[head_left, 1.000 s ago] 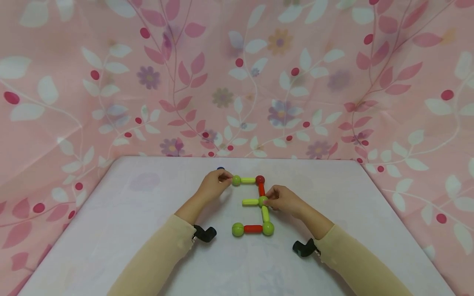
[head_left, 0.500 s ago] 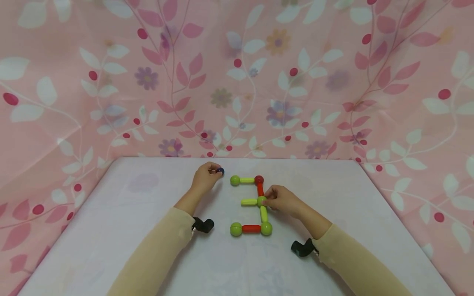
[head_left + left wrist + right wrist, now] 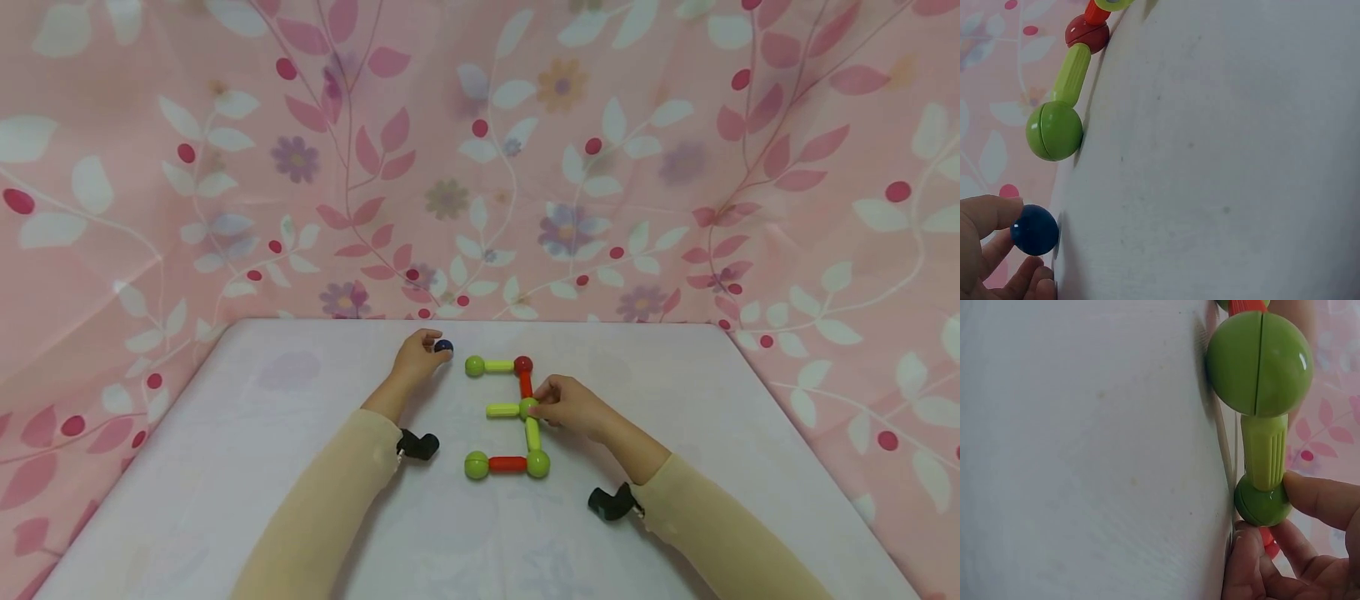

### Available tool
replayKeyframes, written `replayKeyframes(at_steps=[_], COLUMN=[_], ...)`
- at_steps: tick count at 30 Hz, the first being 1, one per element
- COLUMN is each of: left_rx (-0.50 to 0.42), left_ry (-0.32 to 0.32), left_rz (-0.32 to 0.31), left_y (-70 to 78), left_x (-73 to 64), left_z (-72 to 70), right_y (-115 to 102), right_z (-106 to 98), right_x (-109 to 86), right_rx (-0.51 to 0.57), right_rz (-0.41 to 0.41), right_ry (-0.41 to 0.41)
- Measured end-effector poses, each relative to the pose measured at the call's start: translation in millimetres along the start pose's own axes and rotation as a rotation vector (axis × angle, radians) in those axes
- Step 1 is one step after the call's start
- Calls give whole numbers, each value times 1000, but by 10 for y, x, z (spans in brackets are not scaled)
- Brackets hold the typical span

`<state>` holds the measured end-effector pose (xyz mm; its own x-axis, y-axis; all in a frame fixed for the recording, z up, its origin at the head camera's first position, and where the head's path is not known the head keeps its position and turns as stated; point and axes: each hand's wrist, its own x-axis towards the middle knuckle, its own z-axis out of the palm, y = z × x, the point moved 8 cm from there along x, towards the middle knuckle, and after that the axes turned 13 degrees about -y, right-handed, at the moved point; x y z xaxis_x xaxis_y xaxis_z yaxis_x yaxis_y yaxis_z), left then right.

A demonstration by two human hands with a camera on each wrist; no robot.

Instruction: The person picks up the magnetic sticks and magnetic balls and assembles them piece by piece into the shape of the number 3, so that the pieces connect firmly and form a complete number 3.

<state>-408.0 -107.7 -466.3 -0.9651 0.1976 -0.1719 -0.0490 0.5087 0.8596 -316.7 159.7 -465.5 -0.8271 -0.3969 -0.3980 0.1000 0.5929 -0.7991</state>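
Note:
My left hand [image 3: 417, 355] is at the far side of the table, holding a dark blue ball [image 3: 1034, 230] between thumb and fingers. The thumb lies against the ball, and one finger passes partly hidden behind it. My right hand [image 3: 576, 407] pinches the middle green ball [image 3: 1263, 500] of a ball-and-stick figure. From that ball, a yellow-green stick [image 3: 502, 411] points left with a free end. A red stick [image 3: 526, 385] runs up to a red ball [image 3: 522, 365]. Another yellow-green stick [image 3: 1265, 452] runs down to a corner green ball [image 3: 1260, 364].
At the figure's upper left end sits a green ball [image 3: 1054, 131] on a yellow-green stick [image 3: 1072, 74], close to the blue ball. A lower green ball [image 3: 476, 465] ends the bottom red stick [image 3: 507, 465]. A floral cloth [image 3: 480, 167] hangs behind the white table [image 3: 225, 467].
My left hand left the upper left green ball, moved left to the blue ball and took it between thumb and fingers. The right hand stays on the middle green ball.

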Motion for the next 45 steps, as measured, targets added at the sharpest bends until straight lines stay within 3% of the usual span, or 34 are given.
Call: replayKeyframes(at_steps=[9,22,32,39,45], left_rx=[14,54,158,164,175], left_ry=[-7,-15,-32,-81,-98], left_rz=[44,25,44,5,11], left_y=[-9,-48,-16,-24,6], left_x=[32,-14,-162,-289,-418], left_z=[42,37,12,42,53], right_y=[0,4,-22,-19,-34], right_z=[-1,0,-13,-3,0], right_x=[-6,-11,-30,-14,-22], right_rx=[2,-10,-21,-20,-24], right_rz=[-5,-1,6,14,20], right_ry=[-1,7,8,10,16])
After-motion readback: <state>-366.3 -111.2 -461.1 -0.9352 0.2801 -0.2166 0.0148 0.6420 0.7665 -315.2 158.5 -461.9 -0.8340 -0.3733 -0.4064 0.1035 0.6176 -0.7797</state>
